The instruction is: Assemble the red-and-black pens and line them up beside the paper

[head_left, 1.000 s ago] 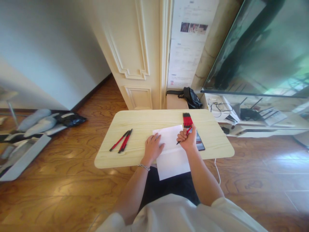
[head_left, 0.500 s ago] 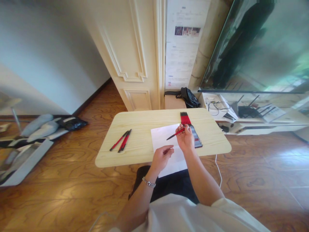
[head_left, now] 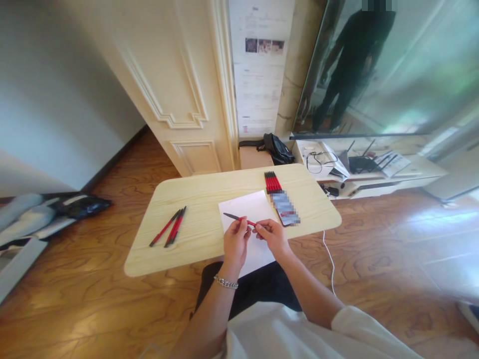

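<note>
A red pen with black ends (head_left: 232, 216) is held level in front of me, above a white sheet of paper (head_left: 247, 202). The fingers of my left hand (head_left: 235, 242) pinch it near the middle. Its right end is pinched by my right hand (head_left: 272, 236). To the left on the table lie several loose red and black pens (head_left: 175, 228), close together. A tidy row of similar pens (head_left: 273, 183) lies at the back right, touching or almost touching a phone (head_left: 285, 207) beside the paper.
The pale wooden table (head_left: 204, 192) stands over a wooden floor. Behind it are a black bag (head_left: 276, 149) and a low white cabinet (head_left: 398, 182) with a router (head_left: 362, 164). A white cable (head_left: 332, 259) hangs at the table's right. The large screen (head_left: 377, 70) reflects a person.
My left hand has come up and closed on the pen, which only the right hand held before. The right hand has moved down toward me. The view has turned slightly right.
</note>
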Tool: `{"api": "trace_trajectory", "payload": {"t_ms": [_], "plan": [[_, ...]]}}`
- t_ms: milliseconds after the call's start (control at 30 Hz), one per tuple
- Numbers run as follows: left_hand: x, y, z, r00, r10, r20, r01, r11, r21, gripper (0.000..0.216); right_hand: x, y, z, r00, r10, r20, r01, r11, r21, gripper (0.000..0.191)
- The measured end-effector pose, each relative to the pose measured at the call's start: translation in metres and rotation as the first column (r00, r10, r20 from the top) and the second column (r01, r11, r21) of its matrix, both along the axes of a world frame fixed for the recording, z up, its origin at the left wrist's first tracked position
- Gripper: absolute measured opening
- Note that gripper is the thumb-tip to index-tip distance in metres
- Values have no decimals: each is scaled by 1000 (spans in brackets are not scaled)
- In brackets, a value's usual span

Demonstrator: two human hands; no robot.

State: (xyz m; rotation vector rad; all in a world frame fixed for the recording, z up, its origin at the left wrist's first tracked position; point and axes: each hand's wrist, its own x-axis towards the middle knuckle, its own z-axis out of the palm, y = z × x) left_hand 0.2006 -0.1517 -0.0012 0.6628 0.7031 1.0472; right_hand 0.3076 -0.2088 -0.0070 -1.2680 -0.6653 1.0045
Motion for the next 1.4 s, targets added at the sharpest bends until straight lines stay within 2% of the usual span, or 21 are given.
{"api": "trace_trajectory", "payload": {"t_ms": [100, 200, 267, 467, 700, 900, 1000, 1100, 1233, 1300, 1400], "plan": [[8, 0, -2, 997, -14, -69, 18, 998, 54, 24, 11, -8, 0, 975, 50, 218, -44, 999, -31, 28], [17, 0, -2, 984, -21, -176, 45, 990, 131, 27, 20, -15, 8, 891, 33, 454, -17, 999, -39, 24], [22, 1, -2, 963, -18, -269, 72, 978, 193, 29, 25, -18, 14, 845, 13, 534, 6, 999, -34, 22], [32, 5, 1, 893, 37, -449, 112, 947, 301, 35, 36, -20, 23, 807, 53, 589, -50, 999, -22, 20], [39, 8, 7, 849, 89, -521, 135, 916, 378, 32, 38, -16, 32, 684, -10, 730, 23, 1000, -7, 17], [38, 13, 20, 839, 41, -542, 232, 874, 426, 29, 47, -10, 36, 720, 137, 680, -75, 990, -121, 19], [41, 18, 22, 839, 42, -543, 224, 882, 415, 29, 54, -6, 35, 707, 116, 697, -60, 993, -104, 17], [41, 22, 23, 840, 29, -542, 234, 882, 409, 32, 80, 11, 28, 730, 47, 682, 5, 997, -74, 18], [19, 30, 20, 814, 81, -575, 206, 885, 417, 34, 150, 55, 19, 746, -64, 663, 225, 961, -161, 26], [-1, 37, 15, 775, 177, -606, 147, 883, 446, 33, 186, 79, 15, 681, 16, 733, 311, 899, -308, 27], [-32, 50, 3, 663, 337, -668, 47, 873, 486, 33, 221, 107, 11, 644, 57, 763, 365, 854, -372, 25]]}}
